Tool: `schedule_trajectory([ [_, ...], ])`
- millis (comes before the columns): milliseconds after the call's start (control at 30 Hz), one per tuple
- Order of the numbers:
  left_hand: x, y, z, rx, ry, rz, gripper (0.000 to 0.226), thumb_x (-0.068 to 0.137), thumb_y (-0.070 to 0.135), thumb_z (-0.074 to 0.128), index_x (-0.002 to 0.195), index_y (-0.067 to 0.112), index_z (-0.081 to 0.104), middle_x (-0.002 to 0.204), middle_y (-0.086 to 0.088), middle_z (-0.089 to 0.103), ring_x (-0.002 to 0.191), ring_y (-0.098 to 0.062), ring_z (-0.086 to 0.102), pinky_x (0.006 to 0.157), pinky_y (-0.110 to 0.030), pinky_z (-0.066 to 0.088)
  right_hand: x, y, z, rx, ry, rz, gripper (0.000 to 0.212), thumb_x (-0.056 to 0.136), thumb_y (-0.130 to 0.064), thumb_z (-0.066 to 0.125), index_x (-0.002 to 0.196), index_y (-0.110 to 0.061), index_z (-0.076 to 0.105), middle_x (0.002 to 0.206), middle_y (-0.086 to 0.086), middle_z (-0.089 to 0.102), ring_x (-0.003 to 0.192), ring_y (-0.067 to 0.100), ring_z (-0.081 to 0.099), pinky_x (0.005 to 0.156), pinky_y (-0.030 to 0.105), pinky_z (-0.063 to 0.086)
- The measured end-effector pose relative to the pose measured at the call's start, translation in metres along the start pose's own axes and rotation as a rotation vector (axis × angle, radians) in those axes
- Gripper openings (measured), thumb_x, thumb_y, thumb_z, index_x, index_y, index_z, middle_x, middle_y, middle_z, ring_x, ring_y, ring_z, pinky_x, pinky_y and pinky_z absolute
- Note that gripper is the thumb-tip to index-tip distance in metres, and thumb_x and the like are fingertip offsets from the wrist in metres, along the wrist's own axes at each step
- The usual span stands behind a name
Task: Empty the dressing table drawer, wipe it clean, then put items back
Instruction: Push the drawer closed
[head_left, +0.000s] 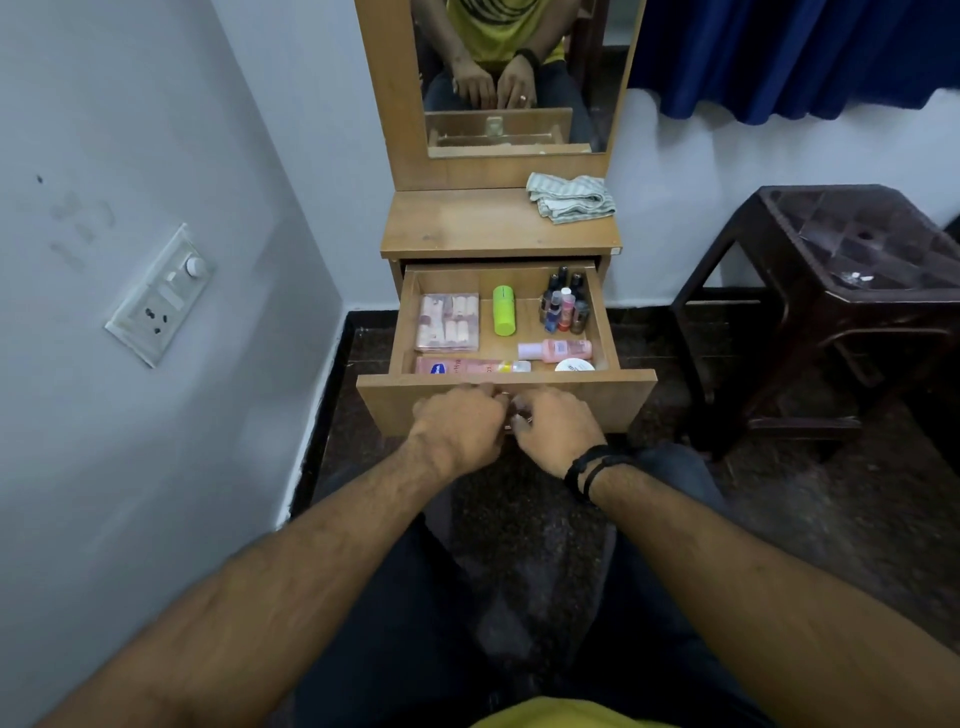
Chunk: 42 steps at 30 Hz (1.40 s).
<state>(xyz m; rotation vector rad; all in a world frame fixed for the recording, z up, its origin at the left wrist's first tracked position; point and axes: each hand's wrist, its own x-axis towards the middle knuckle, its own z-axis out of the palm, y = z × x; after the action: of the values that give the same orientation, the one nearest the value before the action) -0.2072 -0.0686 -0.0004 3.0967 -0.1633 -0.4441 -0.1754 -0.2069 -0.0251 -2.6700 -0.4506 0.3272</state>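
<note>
Your dressing table (498, 223) stands at twelve o'clock, its mirror (514, 78) showing your two hands in reflection. At three o'clock, well apart from it, is a dark brown plastic stool (841, 270); at nine o'clock a switch and socket plate (161, 296) sits on the wall. A blue curtain (795, 52) hangs at one o'clock.

The drawer (587, 400) is pulled out toward you and has its items inside. A striped cloth (571, 197) lies crumpled on the tabletop at the right rear, near the mirror frame.

Inside the drawer, a clear box of pink items (449, 322) fills the left at ten o'clock. A lime green bottle (504, 310) lies beside it at the middle. A cluster of nail polish bottles (565, 307) stands upright in the right rear corner. A pink bottle (556, 351) lies on its side at four o'clock, a pink tube (457, 366) lies along the front wall, and a white jar lid (574, 366) shows at the front right.

Your left hand (460, 423) and right hand (558, 428) meet at the middle of the drawer front, fingers curled in at the handle; the handle itself is mostly hidden, so I cannot tell how firmly you hold it.
</note>
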Motion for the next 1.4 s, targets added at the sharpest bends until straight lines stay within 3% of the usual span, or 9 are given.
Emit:
schedule_trajectory([
  [100, 0.002, -0.001, 0.024, 0.027, -0.096, 0.029, 0.050, 0.088, 0.030, 0.063, 0.136, 0.024, 0.050, 0.137, 0.001, 0.046, 0.130, -0.029, 0.042, 0.095, -0.061, 0.046, 0.000, 0.008, 0.015, -0.088, -0.081, 0.010, 0.040, 0.092, -0.030, 0.052, 0.130, -0.023, 0.060, 0.128, 0.002, 0.057, 0.118, 0.029, 0.057, 0.099, 0.044, 0.049],
  [200, 0.006, -0.003, 0.043, 0.019, -0.143, 0.023, 0.064, 0.088, 0.031, 0.063, 0.147, 0.026, 0.039, 0.147, -0.001, 0.038, 0.138, -0.033, 0.032, 0.103, -0.068, 0.037, -0.002, 0.016, 0.029, -0.122, -0.132, 0.021, 0.045, 0.091, -0.031, 0.053, 0.135, -0.020, 0.054, 0.134, 0.001, 0.046, 0.122, 0.030, 0.051, 0.100, 0.050, 0.048],
  [367, 0.009, -0.001, 0.050, -0.022, -0.172, -0.035, 0.074, 0.094, 0.026, 0.059, 0.157, 0.024, 0.020, 0.159, -0.003, 0.022, 0.149, -0.040, 0.012, 0.107, -0.074, 0.027, -0.001, 0.022, 0.044, -0.122, -0.084, -0.001, 0.050, 0.089, -0.024, 0.057, 0.137, -0.013, 0.049, 0.139, 0.002, 0.041, 0.125, 0.028, 0.049, 0.104, 0.044, 0.046],
  [633, 0.026, -0.007, 0.051, -0.029, -0.185, -0.003, 0.089, 0.092, 0.024, 0.065, 0.160, 0.021, 0.008, 0.167, -0.001, 0.008, 0.154, -0.027, 0.005, 0.115, -0.065, 0.023, 0.017, 0.026, 0.045, -0.165, -0.136, 0.018, 0.065, 0.082, -0.024, 0.056, 0.144, -0.016, 0.038, 0.145, -0.001, 0.032, 0.136, 0.023, 0.037, 0.103, 0.052, 0.046],
  [1000, 0.064, -0.019, 0.031, -0.062, -0.167, -0.007, 0.082, 0.097, 0.017, 0.057, 0.160, 0.018, 0.005, 0.168, -0.001, 0.003, 0.154, -0.025, 0.001, 0.117, -0.060, 0.018, 0.069, 0.029, 0.031, -0.216, -0.186, 0.017, 0.066, 0.083, -0.026, 0.058, 0.144, -0.017, 0.036, 0.144, 0.000, 0.033, 0.134, 0.025, 0.038, 0.099, 0.058, 0.046],
  [1400, 0.108, -0.032, 0.020, -0.071, -0.164, -0.017, 0.084, 0.096, 0.019, 0.057, 0.160, 0.018, 0.002, 0.168, -0.002, -0.001, 0.154, -0.025, -0.001, 0.118, -0.057, 0.022, 0.114, 0.034, 0.023, -0.251, -0.156, 0.011, 0.069, 0.083, -0.025, 0.059, 0.147, -0.016, 0.032, 0.147, 0.001, 0.029, 0.137, 0.025, 0.035, 0.098, 0.058, 0.046],
])
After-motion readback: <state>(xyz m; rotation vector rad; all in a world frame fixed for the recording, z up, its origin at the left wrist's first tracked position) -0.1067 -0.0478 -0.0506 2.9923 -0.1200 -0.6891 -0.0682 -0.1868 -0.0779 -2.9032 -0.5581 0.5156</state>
